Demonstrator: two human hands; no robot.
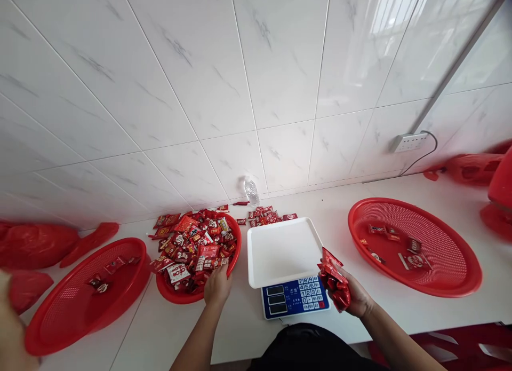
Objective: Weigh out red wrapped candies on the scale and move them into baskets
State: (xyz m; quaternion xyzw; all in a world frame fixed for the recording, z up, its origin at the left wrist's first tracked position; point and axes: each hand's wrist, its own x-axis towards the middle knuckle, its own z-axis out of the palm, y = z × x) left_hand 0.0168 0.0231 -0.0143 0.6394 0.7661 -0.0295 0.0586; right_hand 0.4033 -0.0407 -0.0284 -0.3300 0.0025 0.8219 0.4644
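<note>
"What's on the surface [244, 317]?"
"A heaped red basket [176, 295], nine o'clock from the scale [294, 296]; the left grip [218, 286] is at its rim, how closed I can't tell."
"Right grip [355, 296]?"
"Closed around red packets [335, 280], four o'clock from the scale."

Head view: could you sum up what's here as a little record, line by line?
left hand: at the rim of the heaped red basket
right hand: holding shiny red packets
scale: white tray above blue keypad panel
far-left basket: red, a few wrapped pieces inside
far-right basket: red, several sachets inside
bottle: clear, near the wall
</note>
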